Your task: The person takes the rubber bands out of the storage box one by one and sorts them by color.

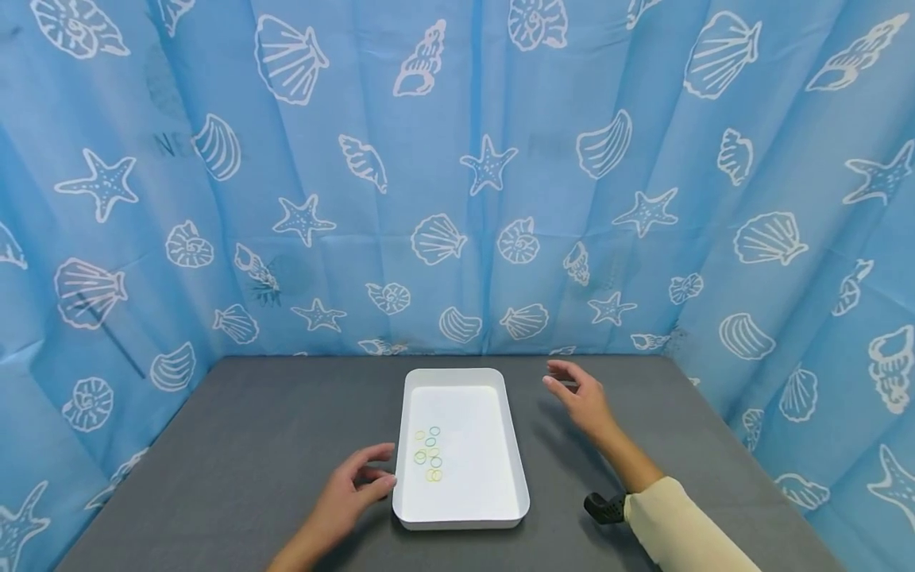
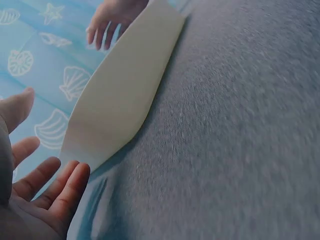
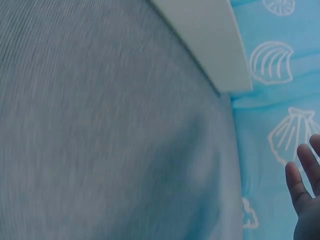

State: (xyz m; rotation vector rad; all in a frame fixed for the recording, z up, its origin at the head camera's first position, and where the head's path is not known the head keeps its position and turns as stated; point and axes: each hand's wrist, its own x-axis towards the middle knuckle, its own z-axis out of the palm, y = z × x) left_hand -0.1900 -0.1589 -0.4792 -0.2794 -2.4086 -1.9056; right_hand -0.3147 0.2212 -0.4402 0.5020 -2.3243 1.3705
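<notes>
A white rectangular tray (image 1: 475, 477) lies lengthwise on the grey table. Inside it, toward the left wall, are several small thin rings (image 1: 431, 457) in yellow and teal, like little rubber bands; some overlap. My left hand (image 1: 346, 492) is beside the tray's left edge, fingers loosely bent with nothing in them; whether the fingertips touch the rim I cannot tell. In the left wrist view, that hand's spread fingers (image 2: 70, 192) appear near the tray's outer wall (image 2: 115, 85). Off the tray's far right side, my right hand (image 1: 586, 401) hovers over the table, relaxed and holding nothing.
Grey cloth (image 1: 286, 429) covers the table on both sides of the tray. A blue curtain (image 1: 472, 262) with white shells and starfish hangs behind and along the sides. A black band (image 1: 604, 508) shows at the right wrist below a cream sleeve (image 1: 679, 528).
</notes>
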